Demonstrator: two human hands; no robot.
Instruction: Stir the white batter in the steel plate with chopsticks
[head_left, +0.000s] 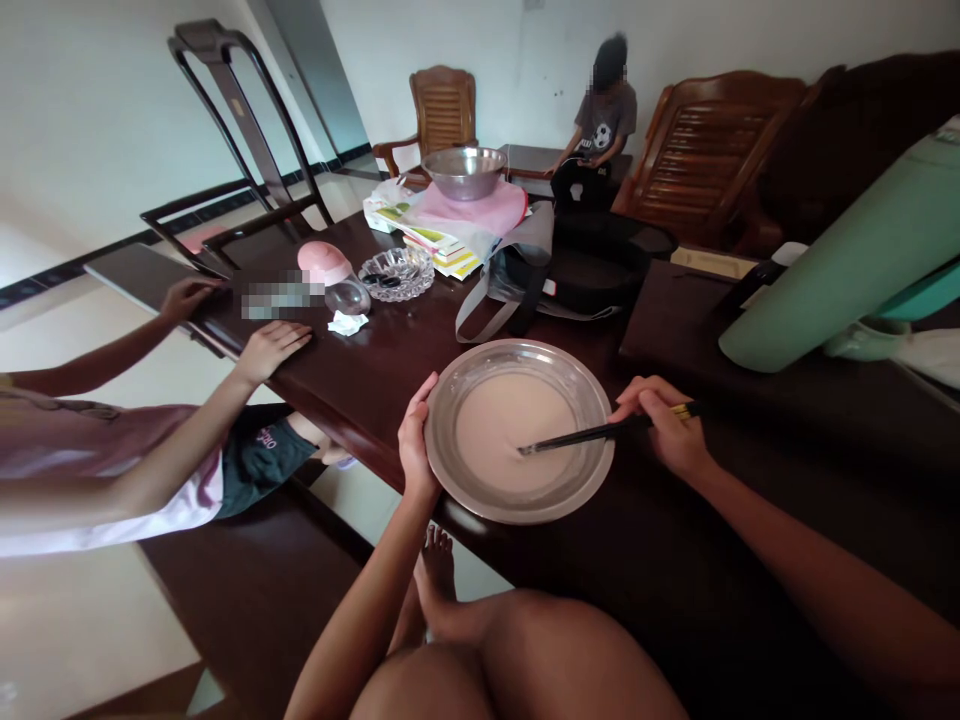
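Note:
A wide metal bowl (592, 400) sits near the edge of the dark table, holding a pale pinkish-beige liquid (517, 415). My left hand (415, 440) grips the bowl's left rim, thumb up and fingers partly hidden beneath it. In my right hand (667, 420), just off the right rim, is a pair of black chopsticks (577, 436) with gold markings near the upper end. They slant across the rim, and their tips dip into the liquid near its middle, where a small ripple shows.
Left of me, another person's hands (274, 350) rest on the table (360, 390). Farther back are a pink-capped container (322, 262), a glass dish (397, 280), a crumpled tissue (347, 323), a bag (585, 260) and a second metal bowl (465, 180). A green cylinder (840, 250) stands right. Someone sits (607, 120) behind.

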